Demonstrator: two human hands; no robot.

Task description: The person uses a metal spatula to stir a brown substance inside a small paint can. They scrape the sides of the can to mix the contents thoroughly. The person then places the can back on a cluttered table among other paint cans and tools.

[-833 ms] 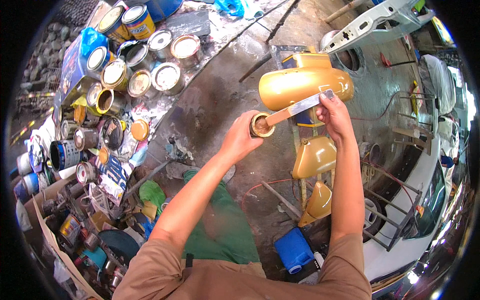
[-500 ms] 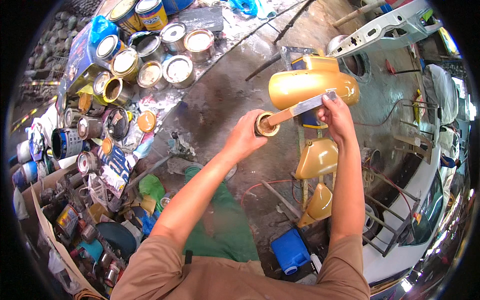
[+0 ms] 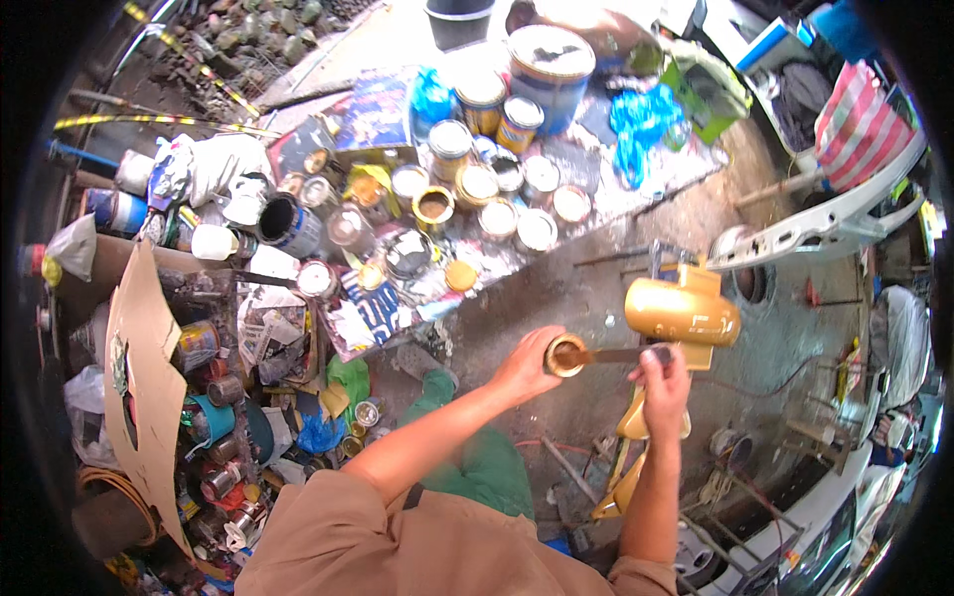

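Observation:
My left hand (image 3: pixel 525 372) is wrapped round a small open can (image 3: pixel 565 355) with brownish-gold paint inside, its mouth facing up. In my right hand (image 3: pixel 663 385) is a flat paint stirring stick (image 3: pixel 621 356), gripped by its dark end. The stick's other end is coated in gold paint and lies at the can's rim; whether it dips inside is blurred. Beyond my right hand stands a glossy gold-painted rounded part (image 3: pixel 681 310). More gold panels (image 3: pixel 624 487) sit lower down, partly behind my right forearm.
At the left, a cluttered paint-stained table (image 3: pixel 646 199) bears several paint cans (image 3: pixel 537 230), blue plastic (image 3: pixel 636 124) and rags. Torn cardboard (image 3: pixel 144 387) stands beside a heap of used tins. A white car (image 3: pixel 825 536) and a metal frame (image 3: pixel 825 233) are on the right.
The view has swung toward the table, so the cans now fill more of the picture. The stick has gone from slanting to nearly level. Both hands keep their holds.

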